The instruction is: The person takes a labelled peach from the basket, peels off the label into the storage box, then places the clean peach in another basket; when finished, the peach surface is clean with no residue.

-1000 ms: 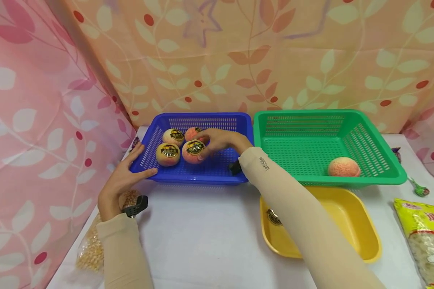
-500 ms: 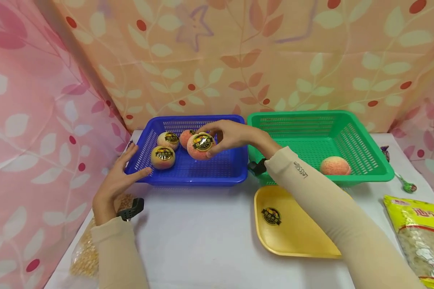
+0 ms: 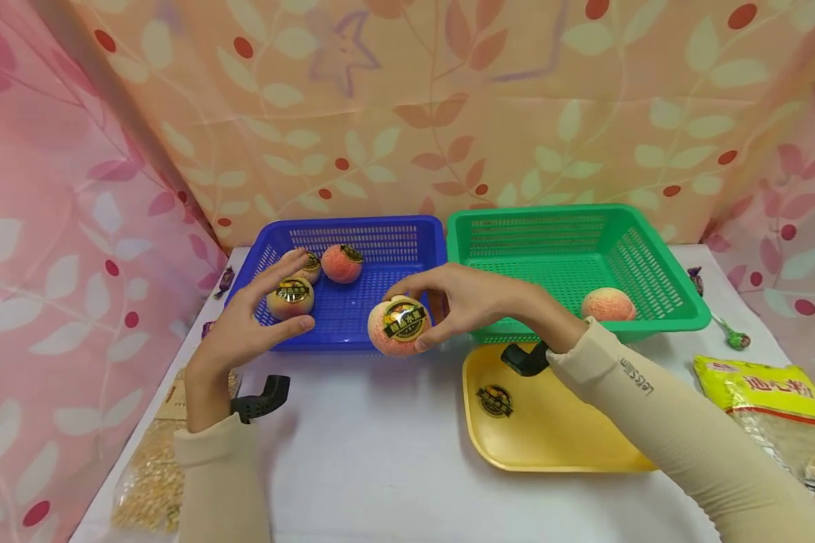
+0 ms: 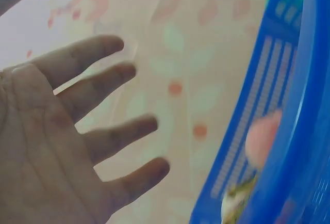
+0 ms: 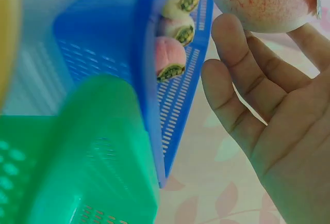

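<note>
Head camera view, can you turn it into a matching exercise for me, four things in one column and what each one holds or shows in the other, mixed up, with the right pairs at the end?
Column one
1. Green basket
2. Right hand
3. Blue basket
4. Yellow tray

Column two
A. Has three peaches visible inside
B. Shows a round dark label
C. Has a single peach visible inside
D. Grips a labelled peach

Right pairs: 1-C, 2-D, 3-A, 4-B
</note>
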Demonstrator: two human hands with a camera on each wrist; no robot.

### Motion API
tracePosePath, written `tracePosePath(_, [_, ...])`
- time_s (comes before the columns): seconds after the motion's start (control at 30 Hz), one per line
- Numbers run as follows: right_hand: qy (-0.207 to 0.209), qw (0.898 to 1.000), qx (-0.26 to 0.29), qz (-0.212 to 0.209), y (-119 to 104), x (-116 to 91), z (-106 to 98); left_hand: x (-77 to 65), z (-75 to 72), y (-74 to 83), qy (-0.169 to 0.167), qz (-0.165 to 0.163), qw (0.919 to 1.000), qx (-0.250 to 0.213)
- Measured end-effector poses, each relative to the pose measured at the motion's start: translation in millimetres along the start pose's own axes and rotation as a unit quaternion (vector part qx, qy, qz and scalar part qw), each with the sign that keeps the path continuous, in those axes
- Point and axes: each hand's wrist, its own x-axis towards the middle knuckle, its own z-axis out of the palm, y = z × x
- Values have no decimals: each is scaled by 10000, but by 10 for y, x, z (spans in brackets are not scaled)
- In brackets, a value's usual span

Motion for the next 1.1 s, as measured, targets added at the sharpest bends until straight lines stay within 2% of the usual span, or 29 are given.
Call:
tracePosePath(0.13, [27,9999,-23,-119,-19,-158,132,44,157,128,-468,362,9978,-297])
tracePosePath(0.23, [59,9997,-61,-235,-14,-232,252,44,230,193,-926,500,9934,-462])
tracePosePath(0.33, [150,9993,-229,-252,-10,-299,386,36,287,226,-1466,602,9858,-561])
tracePosePath(0.5, [351,9981,-511,-42,18,-371,579,52,388,215,-2282,667,9687,-712])
tracePosePath(0.7, [390,9937,-1002,302,23,-411,722,91,557,148,-3096,449,9471,-724])
tracePosePath(0.8, [281,9941,-999,318,35,-402,776,99,639,92,-3470,259,9349,-698])
tracePosePath(1.0, [54,9951,-927,332,111,-368,884,129,838,-98,-3937,-224,9163,-694])
tracePosePath(1.1, [-19,9946,-956,410,147,-352,937,149,954,-190,-4113,-332,9085,-654])
